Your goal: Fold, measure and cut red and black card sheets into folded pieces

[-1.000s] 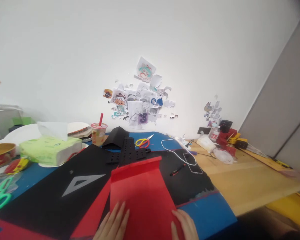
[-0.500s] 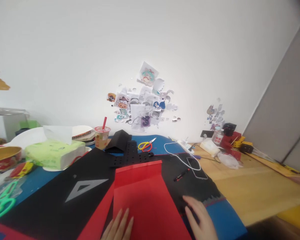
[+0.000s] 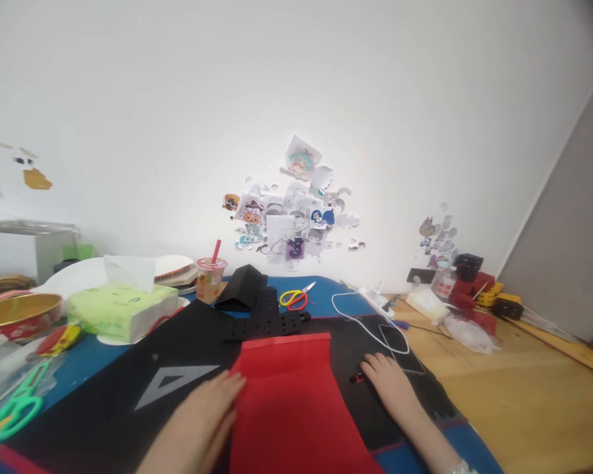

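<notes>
A long sheet of red paper (image 3: 289,401) lies in front of me, with a folded band across its far end. At its left edge is my left hand (image 3: 212,408), its fingers curled closed over the border. The thumb side is blurred, and my forearm hides what lies beneath. To the right of the paper, my right hand (image 3: 383,378) has come down on a slim black-and-red pen-shaped tool (image 3: 356,378). Its fingers are close together over the tool, leaving only one end showing.
A grey set square (image 3: 175,382) lies on the black sheet at left. Green scissors (image 3: 20,405), a tissue pack (image 3: 123,308) and a drink cup (image 3: 210,280) stand farther left. Yellow-and-red scissors (image 3: 296,298), black perforated pieces (image 3: 267,319) and a white cable (image 3: 370,322) lie behind.
My left hand has shifted from the paper's near surface to its left edge. My right hand has reached forward onto the pen-shaped tool. The view has tilted slightly.
</notes>
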A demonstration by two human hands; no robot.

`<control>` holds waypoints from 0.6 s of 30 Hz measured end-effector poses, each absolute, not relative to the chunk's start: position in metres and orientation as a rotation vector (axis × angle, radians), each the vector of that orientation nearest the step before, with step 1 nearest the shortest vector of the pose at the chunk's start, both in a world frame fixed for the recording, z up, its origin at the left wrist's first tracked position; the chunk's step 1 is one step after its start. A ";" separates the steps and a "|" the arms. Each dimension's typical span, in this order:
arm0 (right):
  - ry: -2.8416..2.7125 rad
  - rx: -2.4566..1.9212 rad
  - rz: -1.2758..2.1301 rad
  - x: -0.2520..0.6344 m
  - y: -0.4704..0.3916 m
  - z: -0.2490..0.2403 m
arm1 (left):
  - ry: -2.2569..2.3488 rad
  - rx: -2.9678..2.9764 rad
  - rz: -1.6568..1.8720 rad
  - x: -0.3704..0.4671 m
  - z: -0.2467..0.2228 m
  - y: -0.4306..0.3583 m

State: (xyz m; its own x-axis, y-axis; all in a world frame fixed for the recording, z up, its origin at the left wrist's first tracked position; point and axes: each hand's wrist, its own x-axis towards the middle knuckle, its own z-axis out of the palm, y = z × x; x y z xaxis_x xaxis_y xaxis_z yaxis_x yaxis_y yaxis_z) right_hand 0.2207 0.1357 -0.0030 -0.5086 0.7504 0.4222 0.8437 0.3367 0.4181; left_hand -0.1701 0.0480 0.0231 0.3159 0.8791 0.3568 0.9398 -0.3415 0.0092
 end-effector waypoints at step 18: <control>-2.609 -1.194 0.145 0.138 0.073 0.037 | -1.720 -2.346 -0.078 -0.179 0.034 0.175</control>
State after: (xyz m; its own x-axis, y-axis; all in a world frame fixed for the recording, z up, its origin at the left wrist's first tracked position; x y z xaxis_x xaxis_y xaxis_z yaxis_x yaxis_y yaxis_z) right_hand 0.1381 0.0727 0.0368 -0.6251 0.7545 0.1999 0.7278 0.6560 -0.2002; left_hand -0.1788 0.1748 0.0336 0.3092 0.9341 0.1783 0.9465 -0.2840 -0.1534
